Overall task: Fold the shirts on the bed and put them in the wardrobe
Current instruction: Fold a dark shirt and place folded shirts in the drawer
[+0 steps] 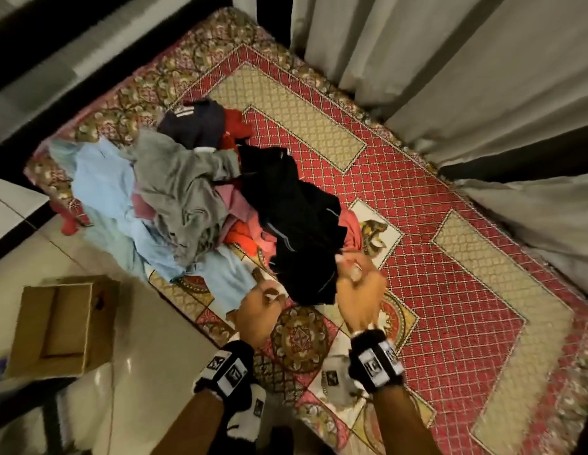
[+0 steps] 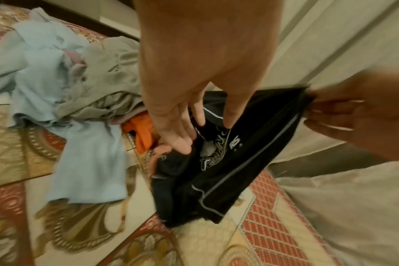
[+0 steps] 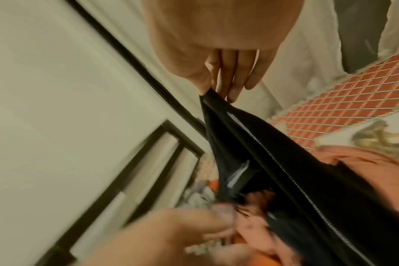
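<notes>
Fingers of my right hand (image 3: 219, 59) pinched one edge of the black sports shirt with thin grey reflective piping (image 1: 296, 221), thumb against fingertips, while my left hand (image 2: 194, 86) reached into its folds with fingers nearly straight, touching the cloth rather than gripping it as far as I could tell. That shirt hung partly lifted from the heap of crumpled clothes (image 1: 161, 192) on the red-and-gold patterned bedspread (image 1: 450, 257), its far end trailing over the pile. It looked light, limp and rather slick, the kind of knit that slides and collapses, so I judged the hem corners or shoulder seams the best places to hold. A silver-white printed logo showed on the shirt in the left wrist view; its letters were too creased and blurred for me to read.
</notes>
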`<state>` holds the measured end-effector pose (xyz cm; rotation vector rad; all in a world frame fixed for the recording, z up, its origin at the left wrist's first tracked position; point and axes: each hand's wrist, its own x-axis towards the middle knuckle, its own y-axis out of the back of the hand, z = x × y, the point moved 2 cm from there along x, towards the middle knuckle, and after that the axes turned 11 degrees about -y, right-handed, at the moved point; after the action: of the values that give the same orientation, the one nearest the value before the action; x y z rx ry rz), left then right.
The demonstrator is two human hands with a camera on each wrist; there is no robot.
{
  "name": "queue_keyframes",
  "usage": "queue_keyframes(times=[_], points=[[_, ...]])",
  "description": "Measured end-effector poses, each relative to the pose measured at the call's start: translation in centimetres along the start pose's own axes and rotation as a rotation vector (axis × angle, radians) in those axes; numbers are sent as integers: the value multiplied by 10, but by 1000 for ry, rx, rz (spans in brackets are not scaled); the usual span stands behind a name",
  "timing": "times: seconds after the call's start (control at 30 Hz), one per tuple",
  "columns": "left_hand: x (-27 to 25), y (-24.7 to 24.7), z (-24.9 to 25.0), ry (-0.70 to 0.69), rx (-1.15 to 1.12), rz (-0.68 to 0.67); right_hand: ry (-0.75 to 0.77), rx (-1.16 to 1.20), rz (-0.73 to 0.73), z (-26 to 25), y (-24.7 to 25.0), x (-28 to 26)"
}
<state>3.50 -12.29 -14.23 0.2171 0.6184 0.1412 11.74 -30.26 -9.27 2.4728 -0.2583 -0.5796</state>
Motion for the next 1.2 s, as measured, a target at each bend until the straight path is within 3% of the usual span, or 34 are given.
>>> queue_keyframes(times=[0.13,0.27,0.4,0.6,0.7,0.8,0.97,1.13,1.2], points=[[-25,-31,93,-258,-99,-31,114,490,-114,-90,120,-68],[-104,-63,200,-544,-53,-121,65,1000,-134,-139,229,-112],[-198,-77,251,-809,79,-80,186,895,16,-155,341,-123],[-349,-106,329,-1128,348,88,307,550,260,-121,522,-157],[-401,-113,370,-1246,331,142,250,539,297,-96,583,-174],[-423,-128,401,-1268,343,122,159,611,234,-80,617,-189],[-435,-153,417,-1155,333,64,-45,982,-60,-74,645,-226],[-471,-183,392,-1163,468,-360,-38,1335,-287,-82,675,-258],[-471,-190,377,-1197,654,-404,-19,1362,-267,-89,684,-271]])
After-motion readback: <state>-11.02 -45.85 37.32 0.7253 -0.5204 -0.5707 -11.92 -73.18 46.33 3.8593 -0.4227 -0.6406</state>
